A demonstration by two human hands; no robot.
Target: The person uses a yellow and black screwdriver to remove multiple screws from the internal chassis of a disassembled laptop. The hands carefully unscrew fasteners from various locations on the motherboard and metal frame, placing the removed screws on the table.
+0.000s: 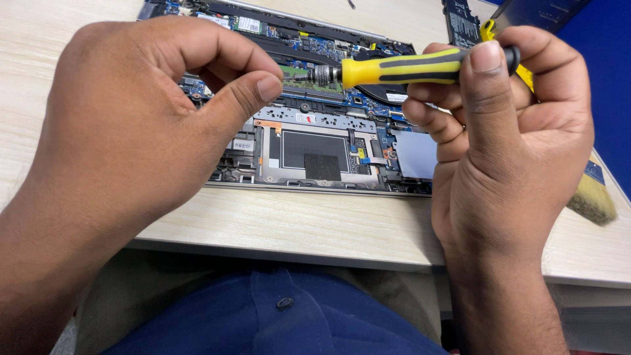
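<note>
**Screwdriver held level between both hands**

A yellow-and-black screwdriver (407, 68) was gripped by the right hand (513, 131), fingers closed around its handle. Its long axis was laid nearly horizontal, the metal tip pointed toward the left hand (131, 125). There the tip end was pinched between thumb and forefinger. Below and between the hands, an opened laptop (315, 151) was seen on the counter (296, 223). Beyond the right hand, a brush (591, 197) was partly hidden.

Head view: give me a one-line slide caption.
Right hand holds a yellow-and-black screwdriver level while left hand pinches at its tip, above an opened laptop.
</note>
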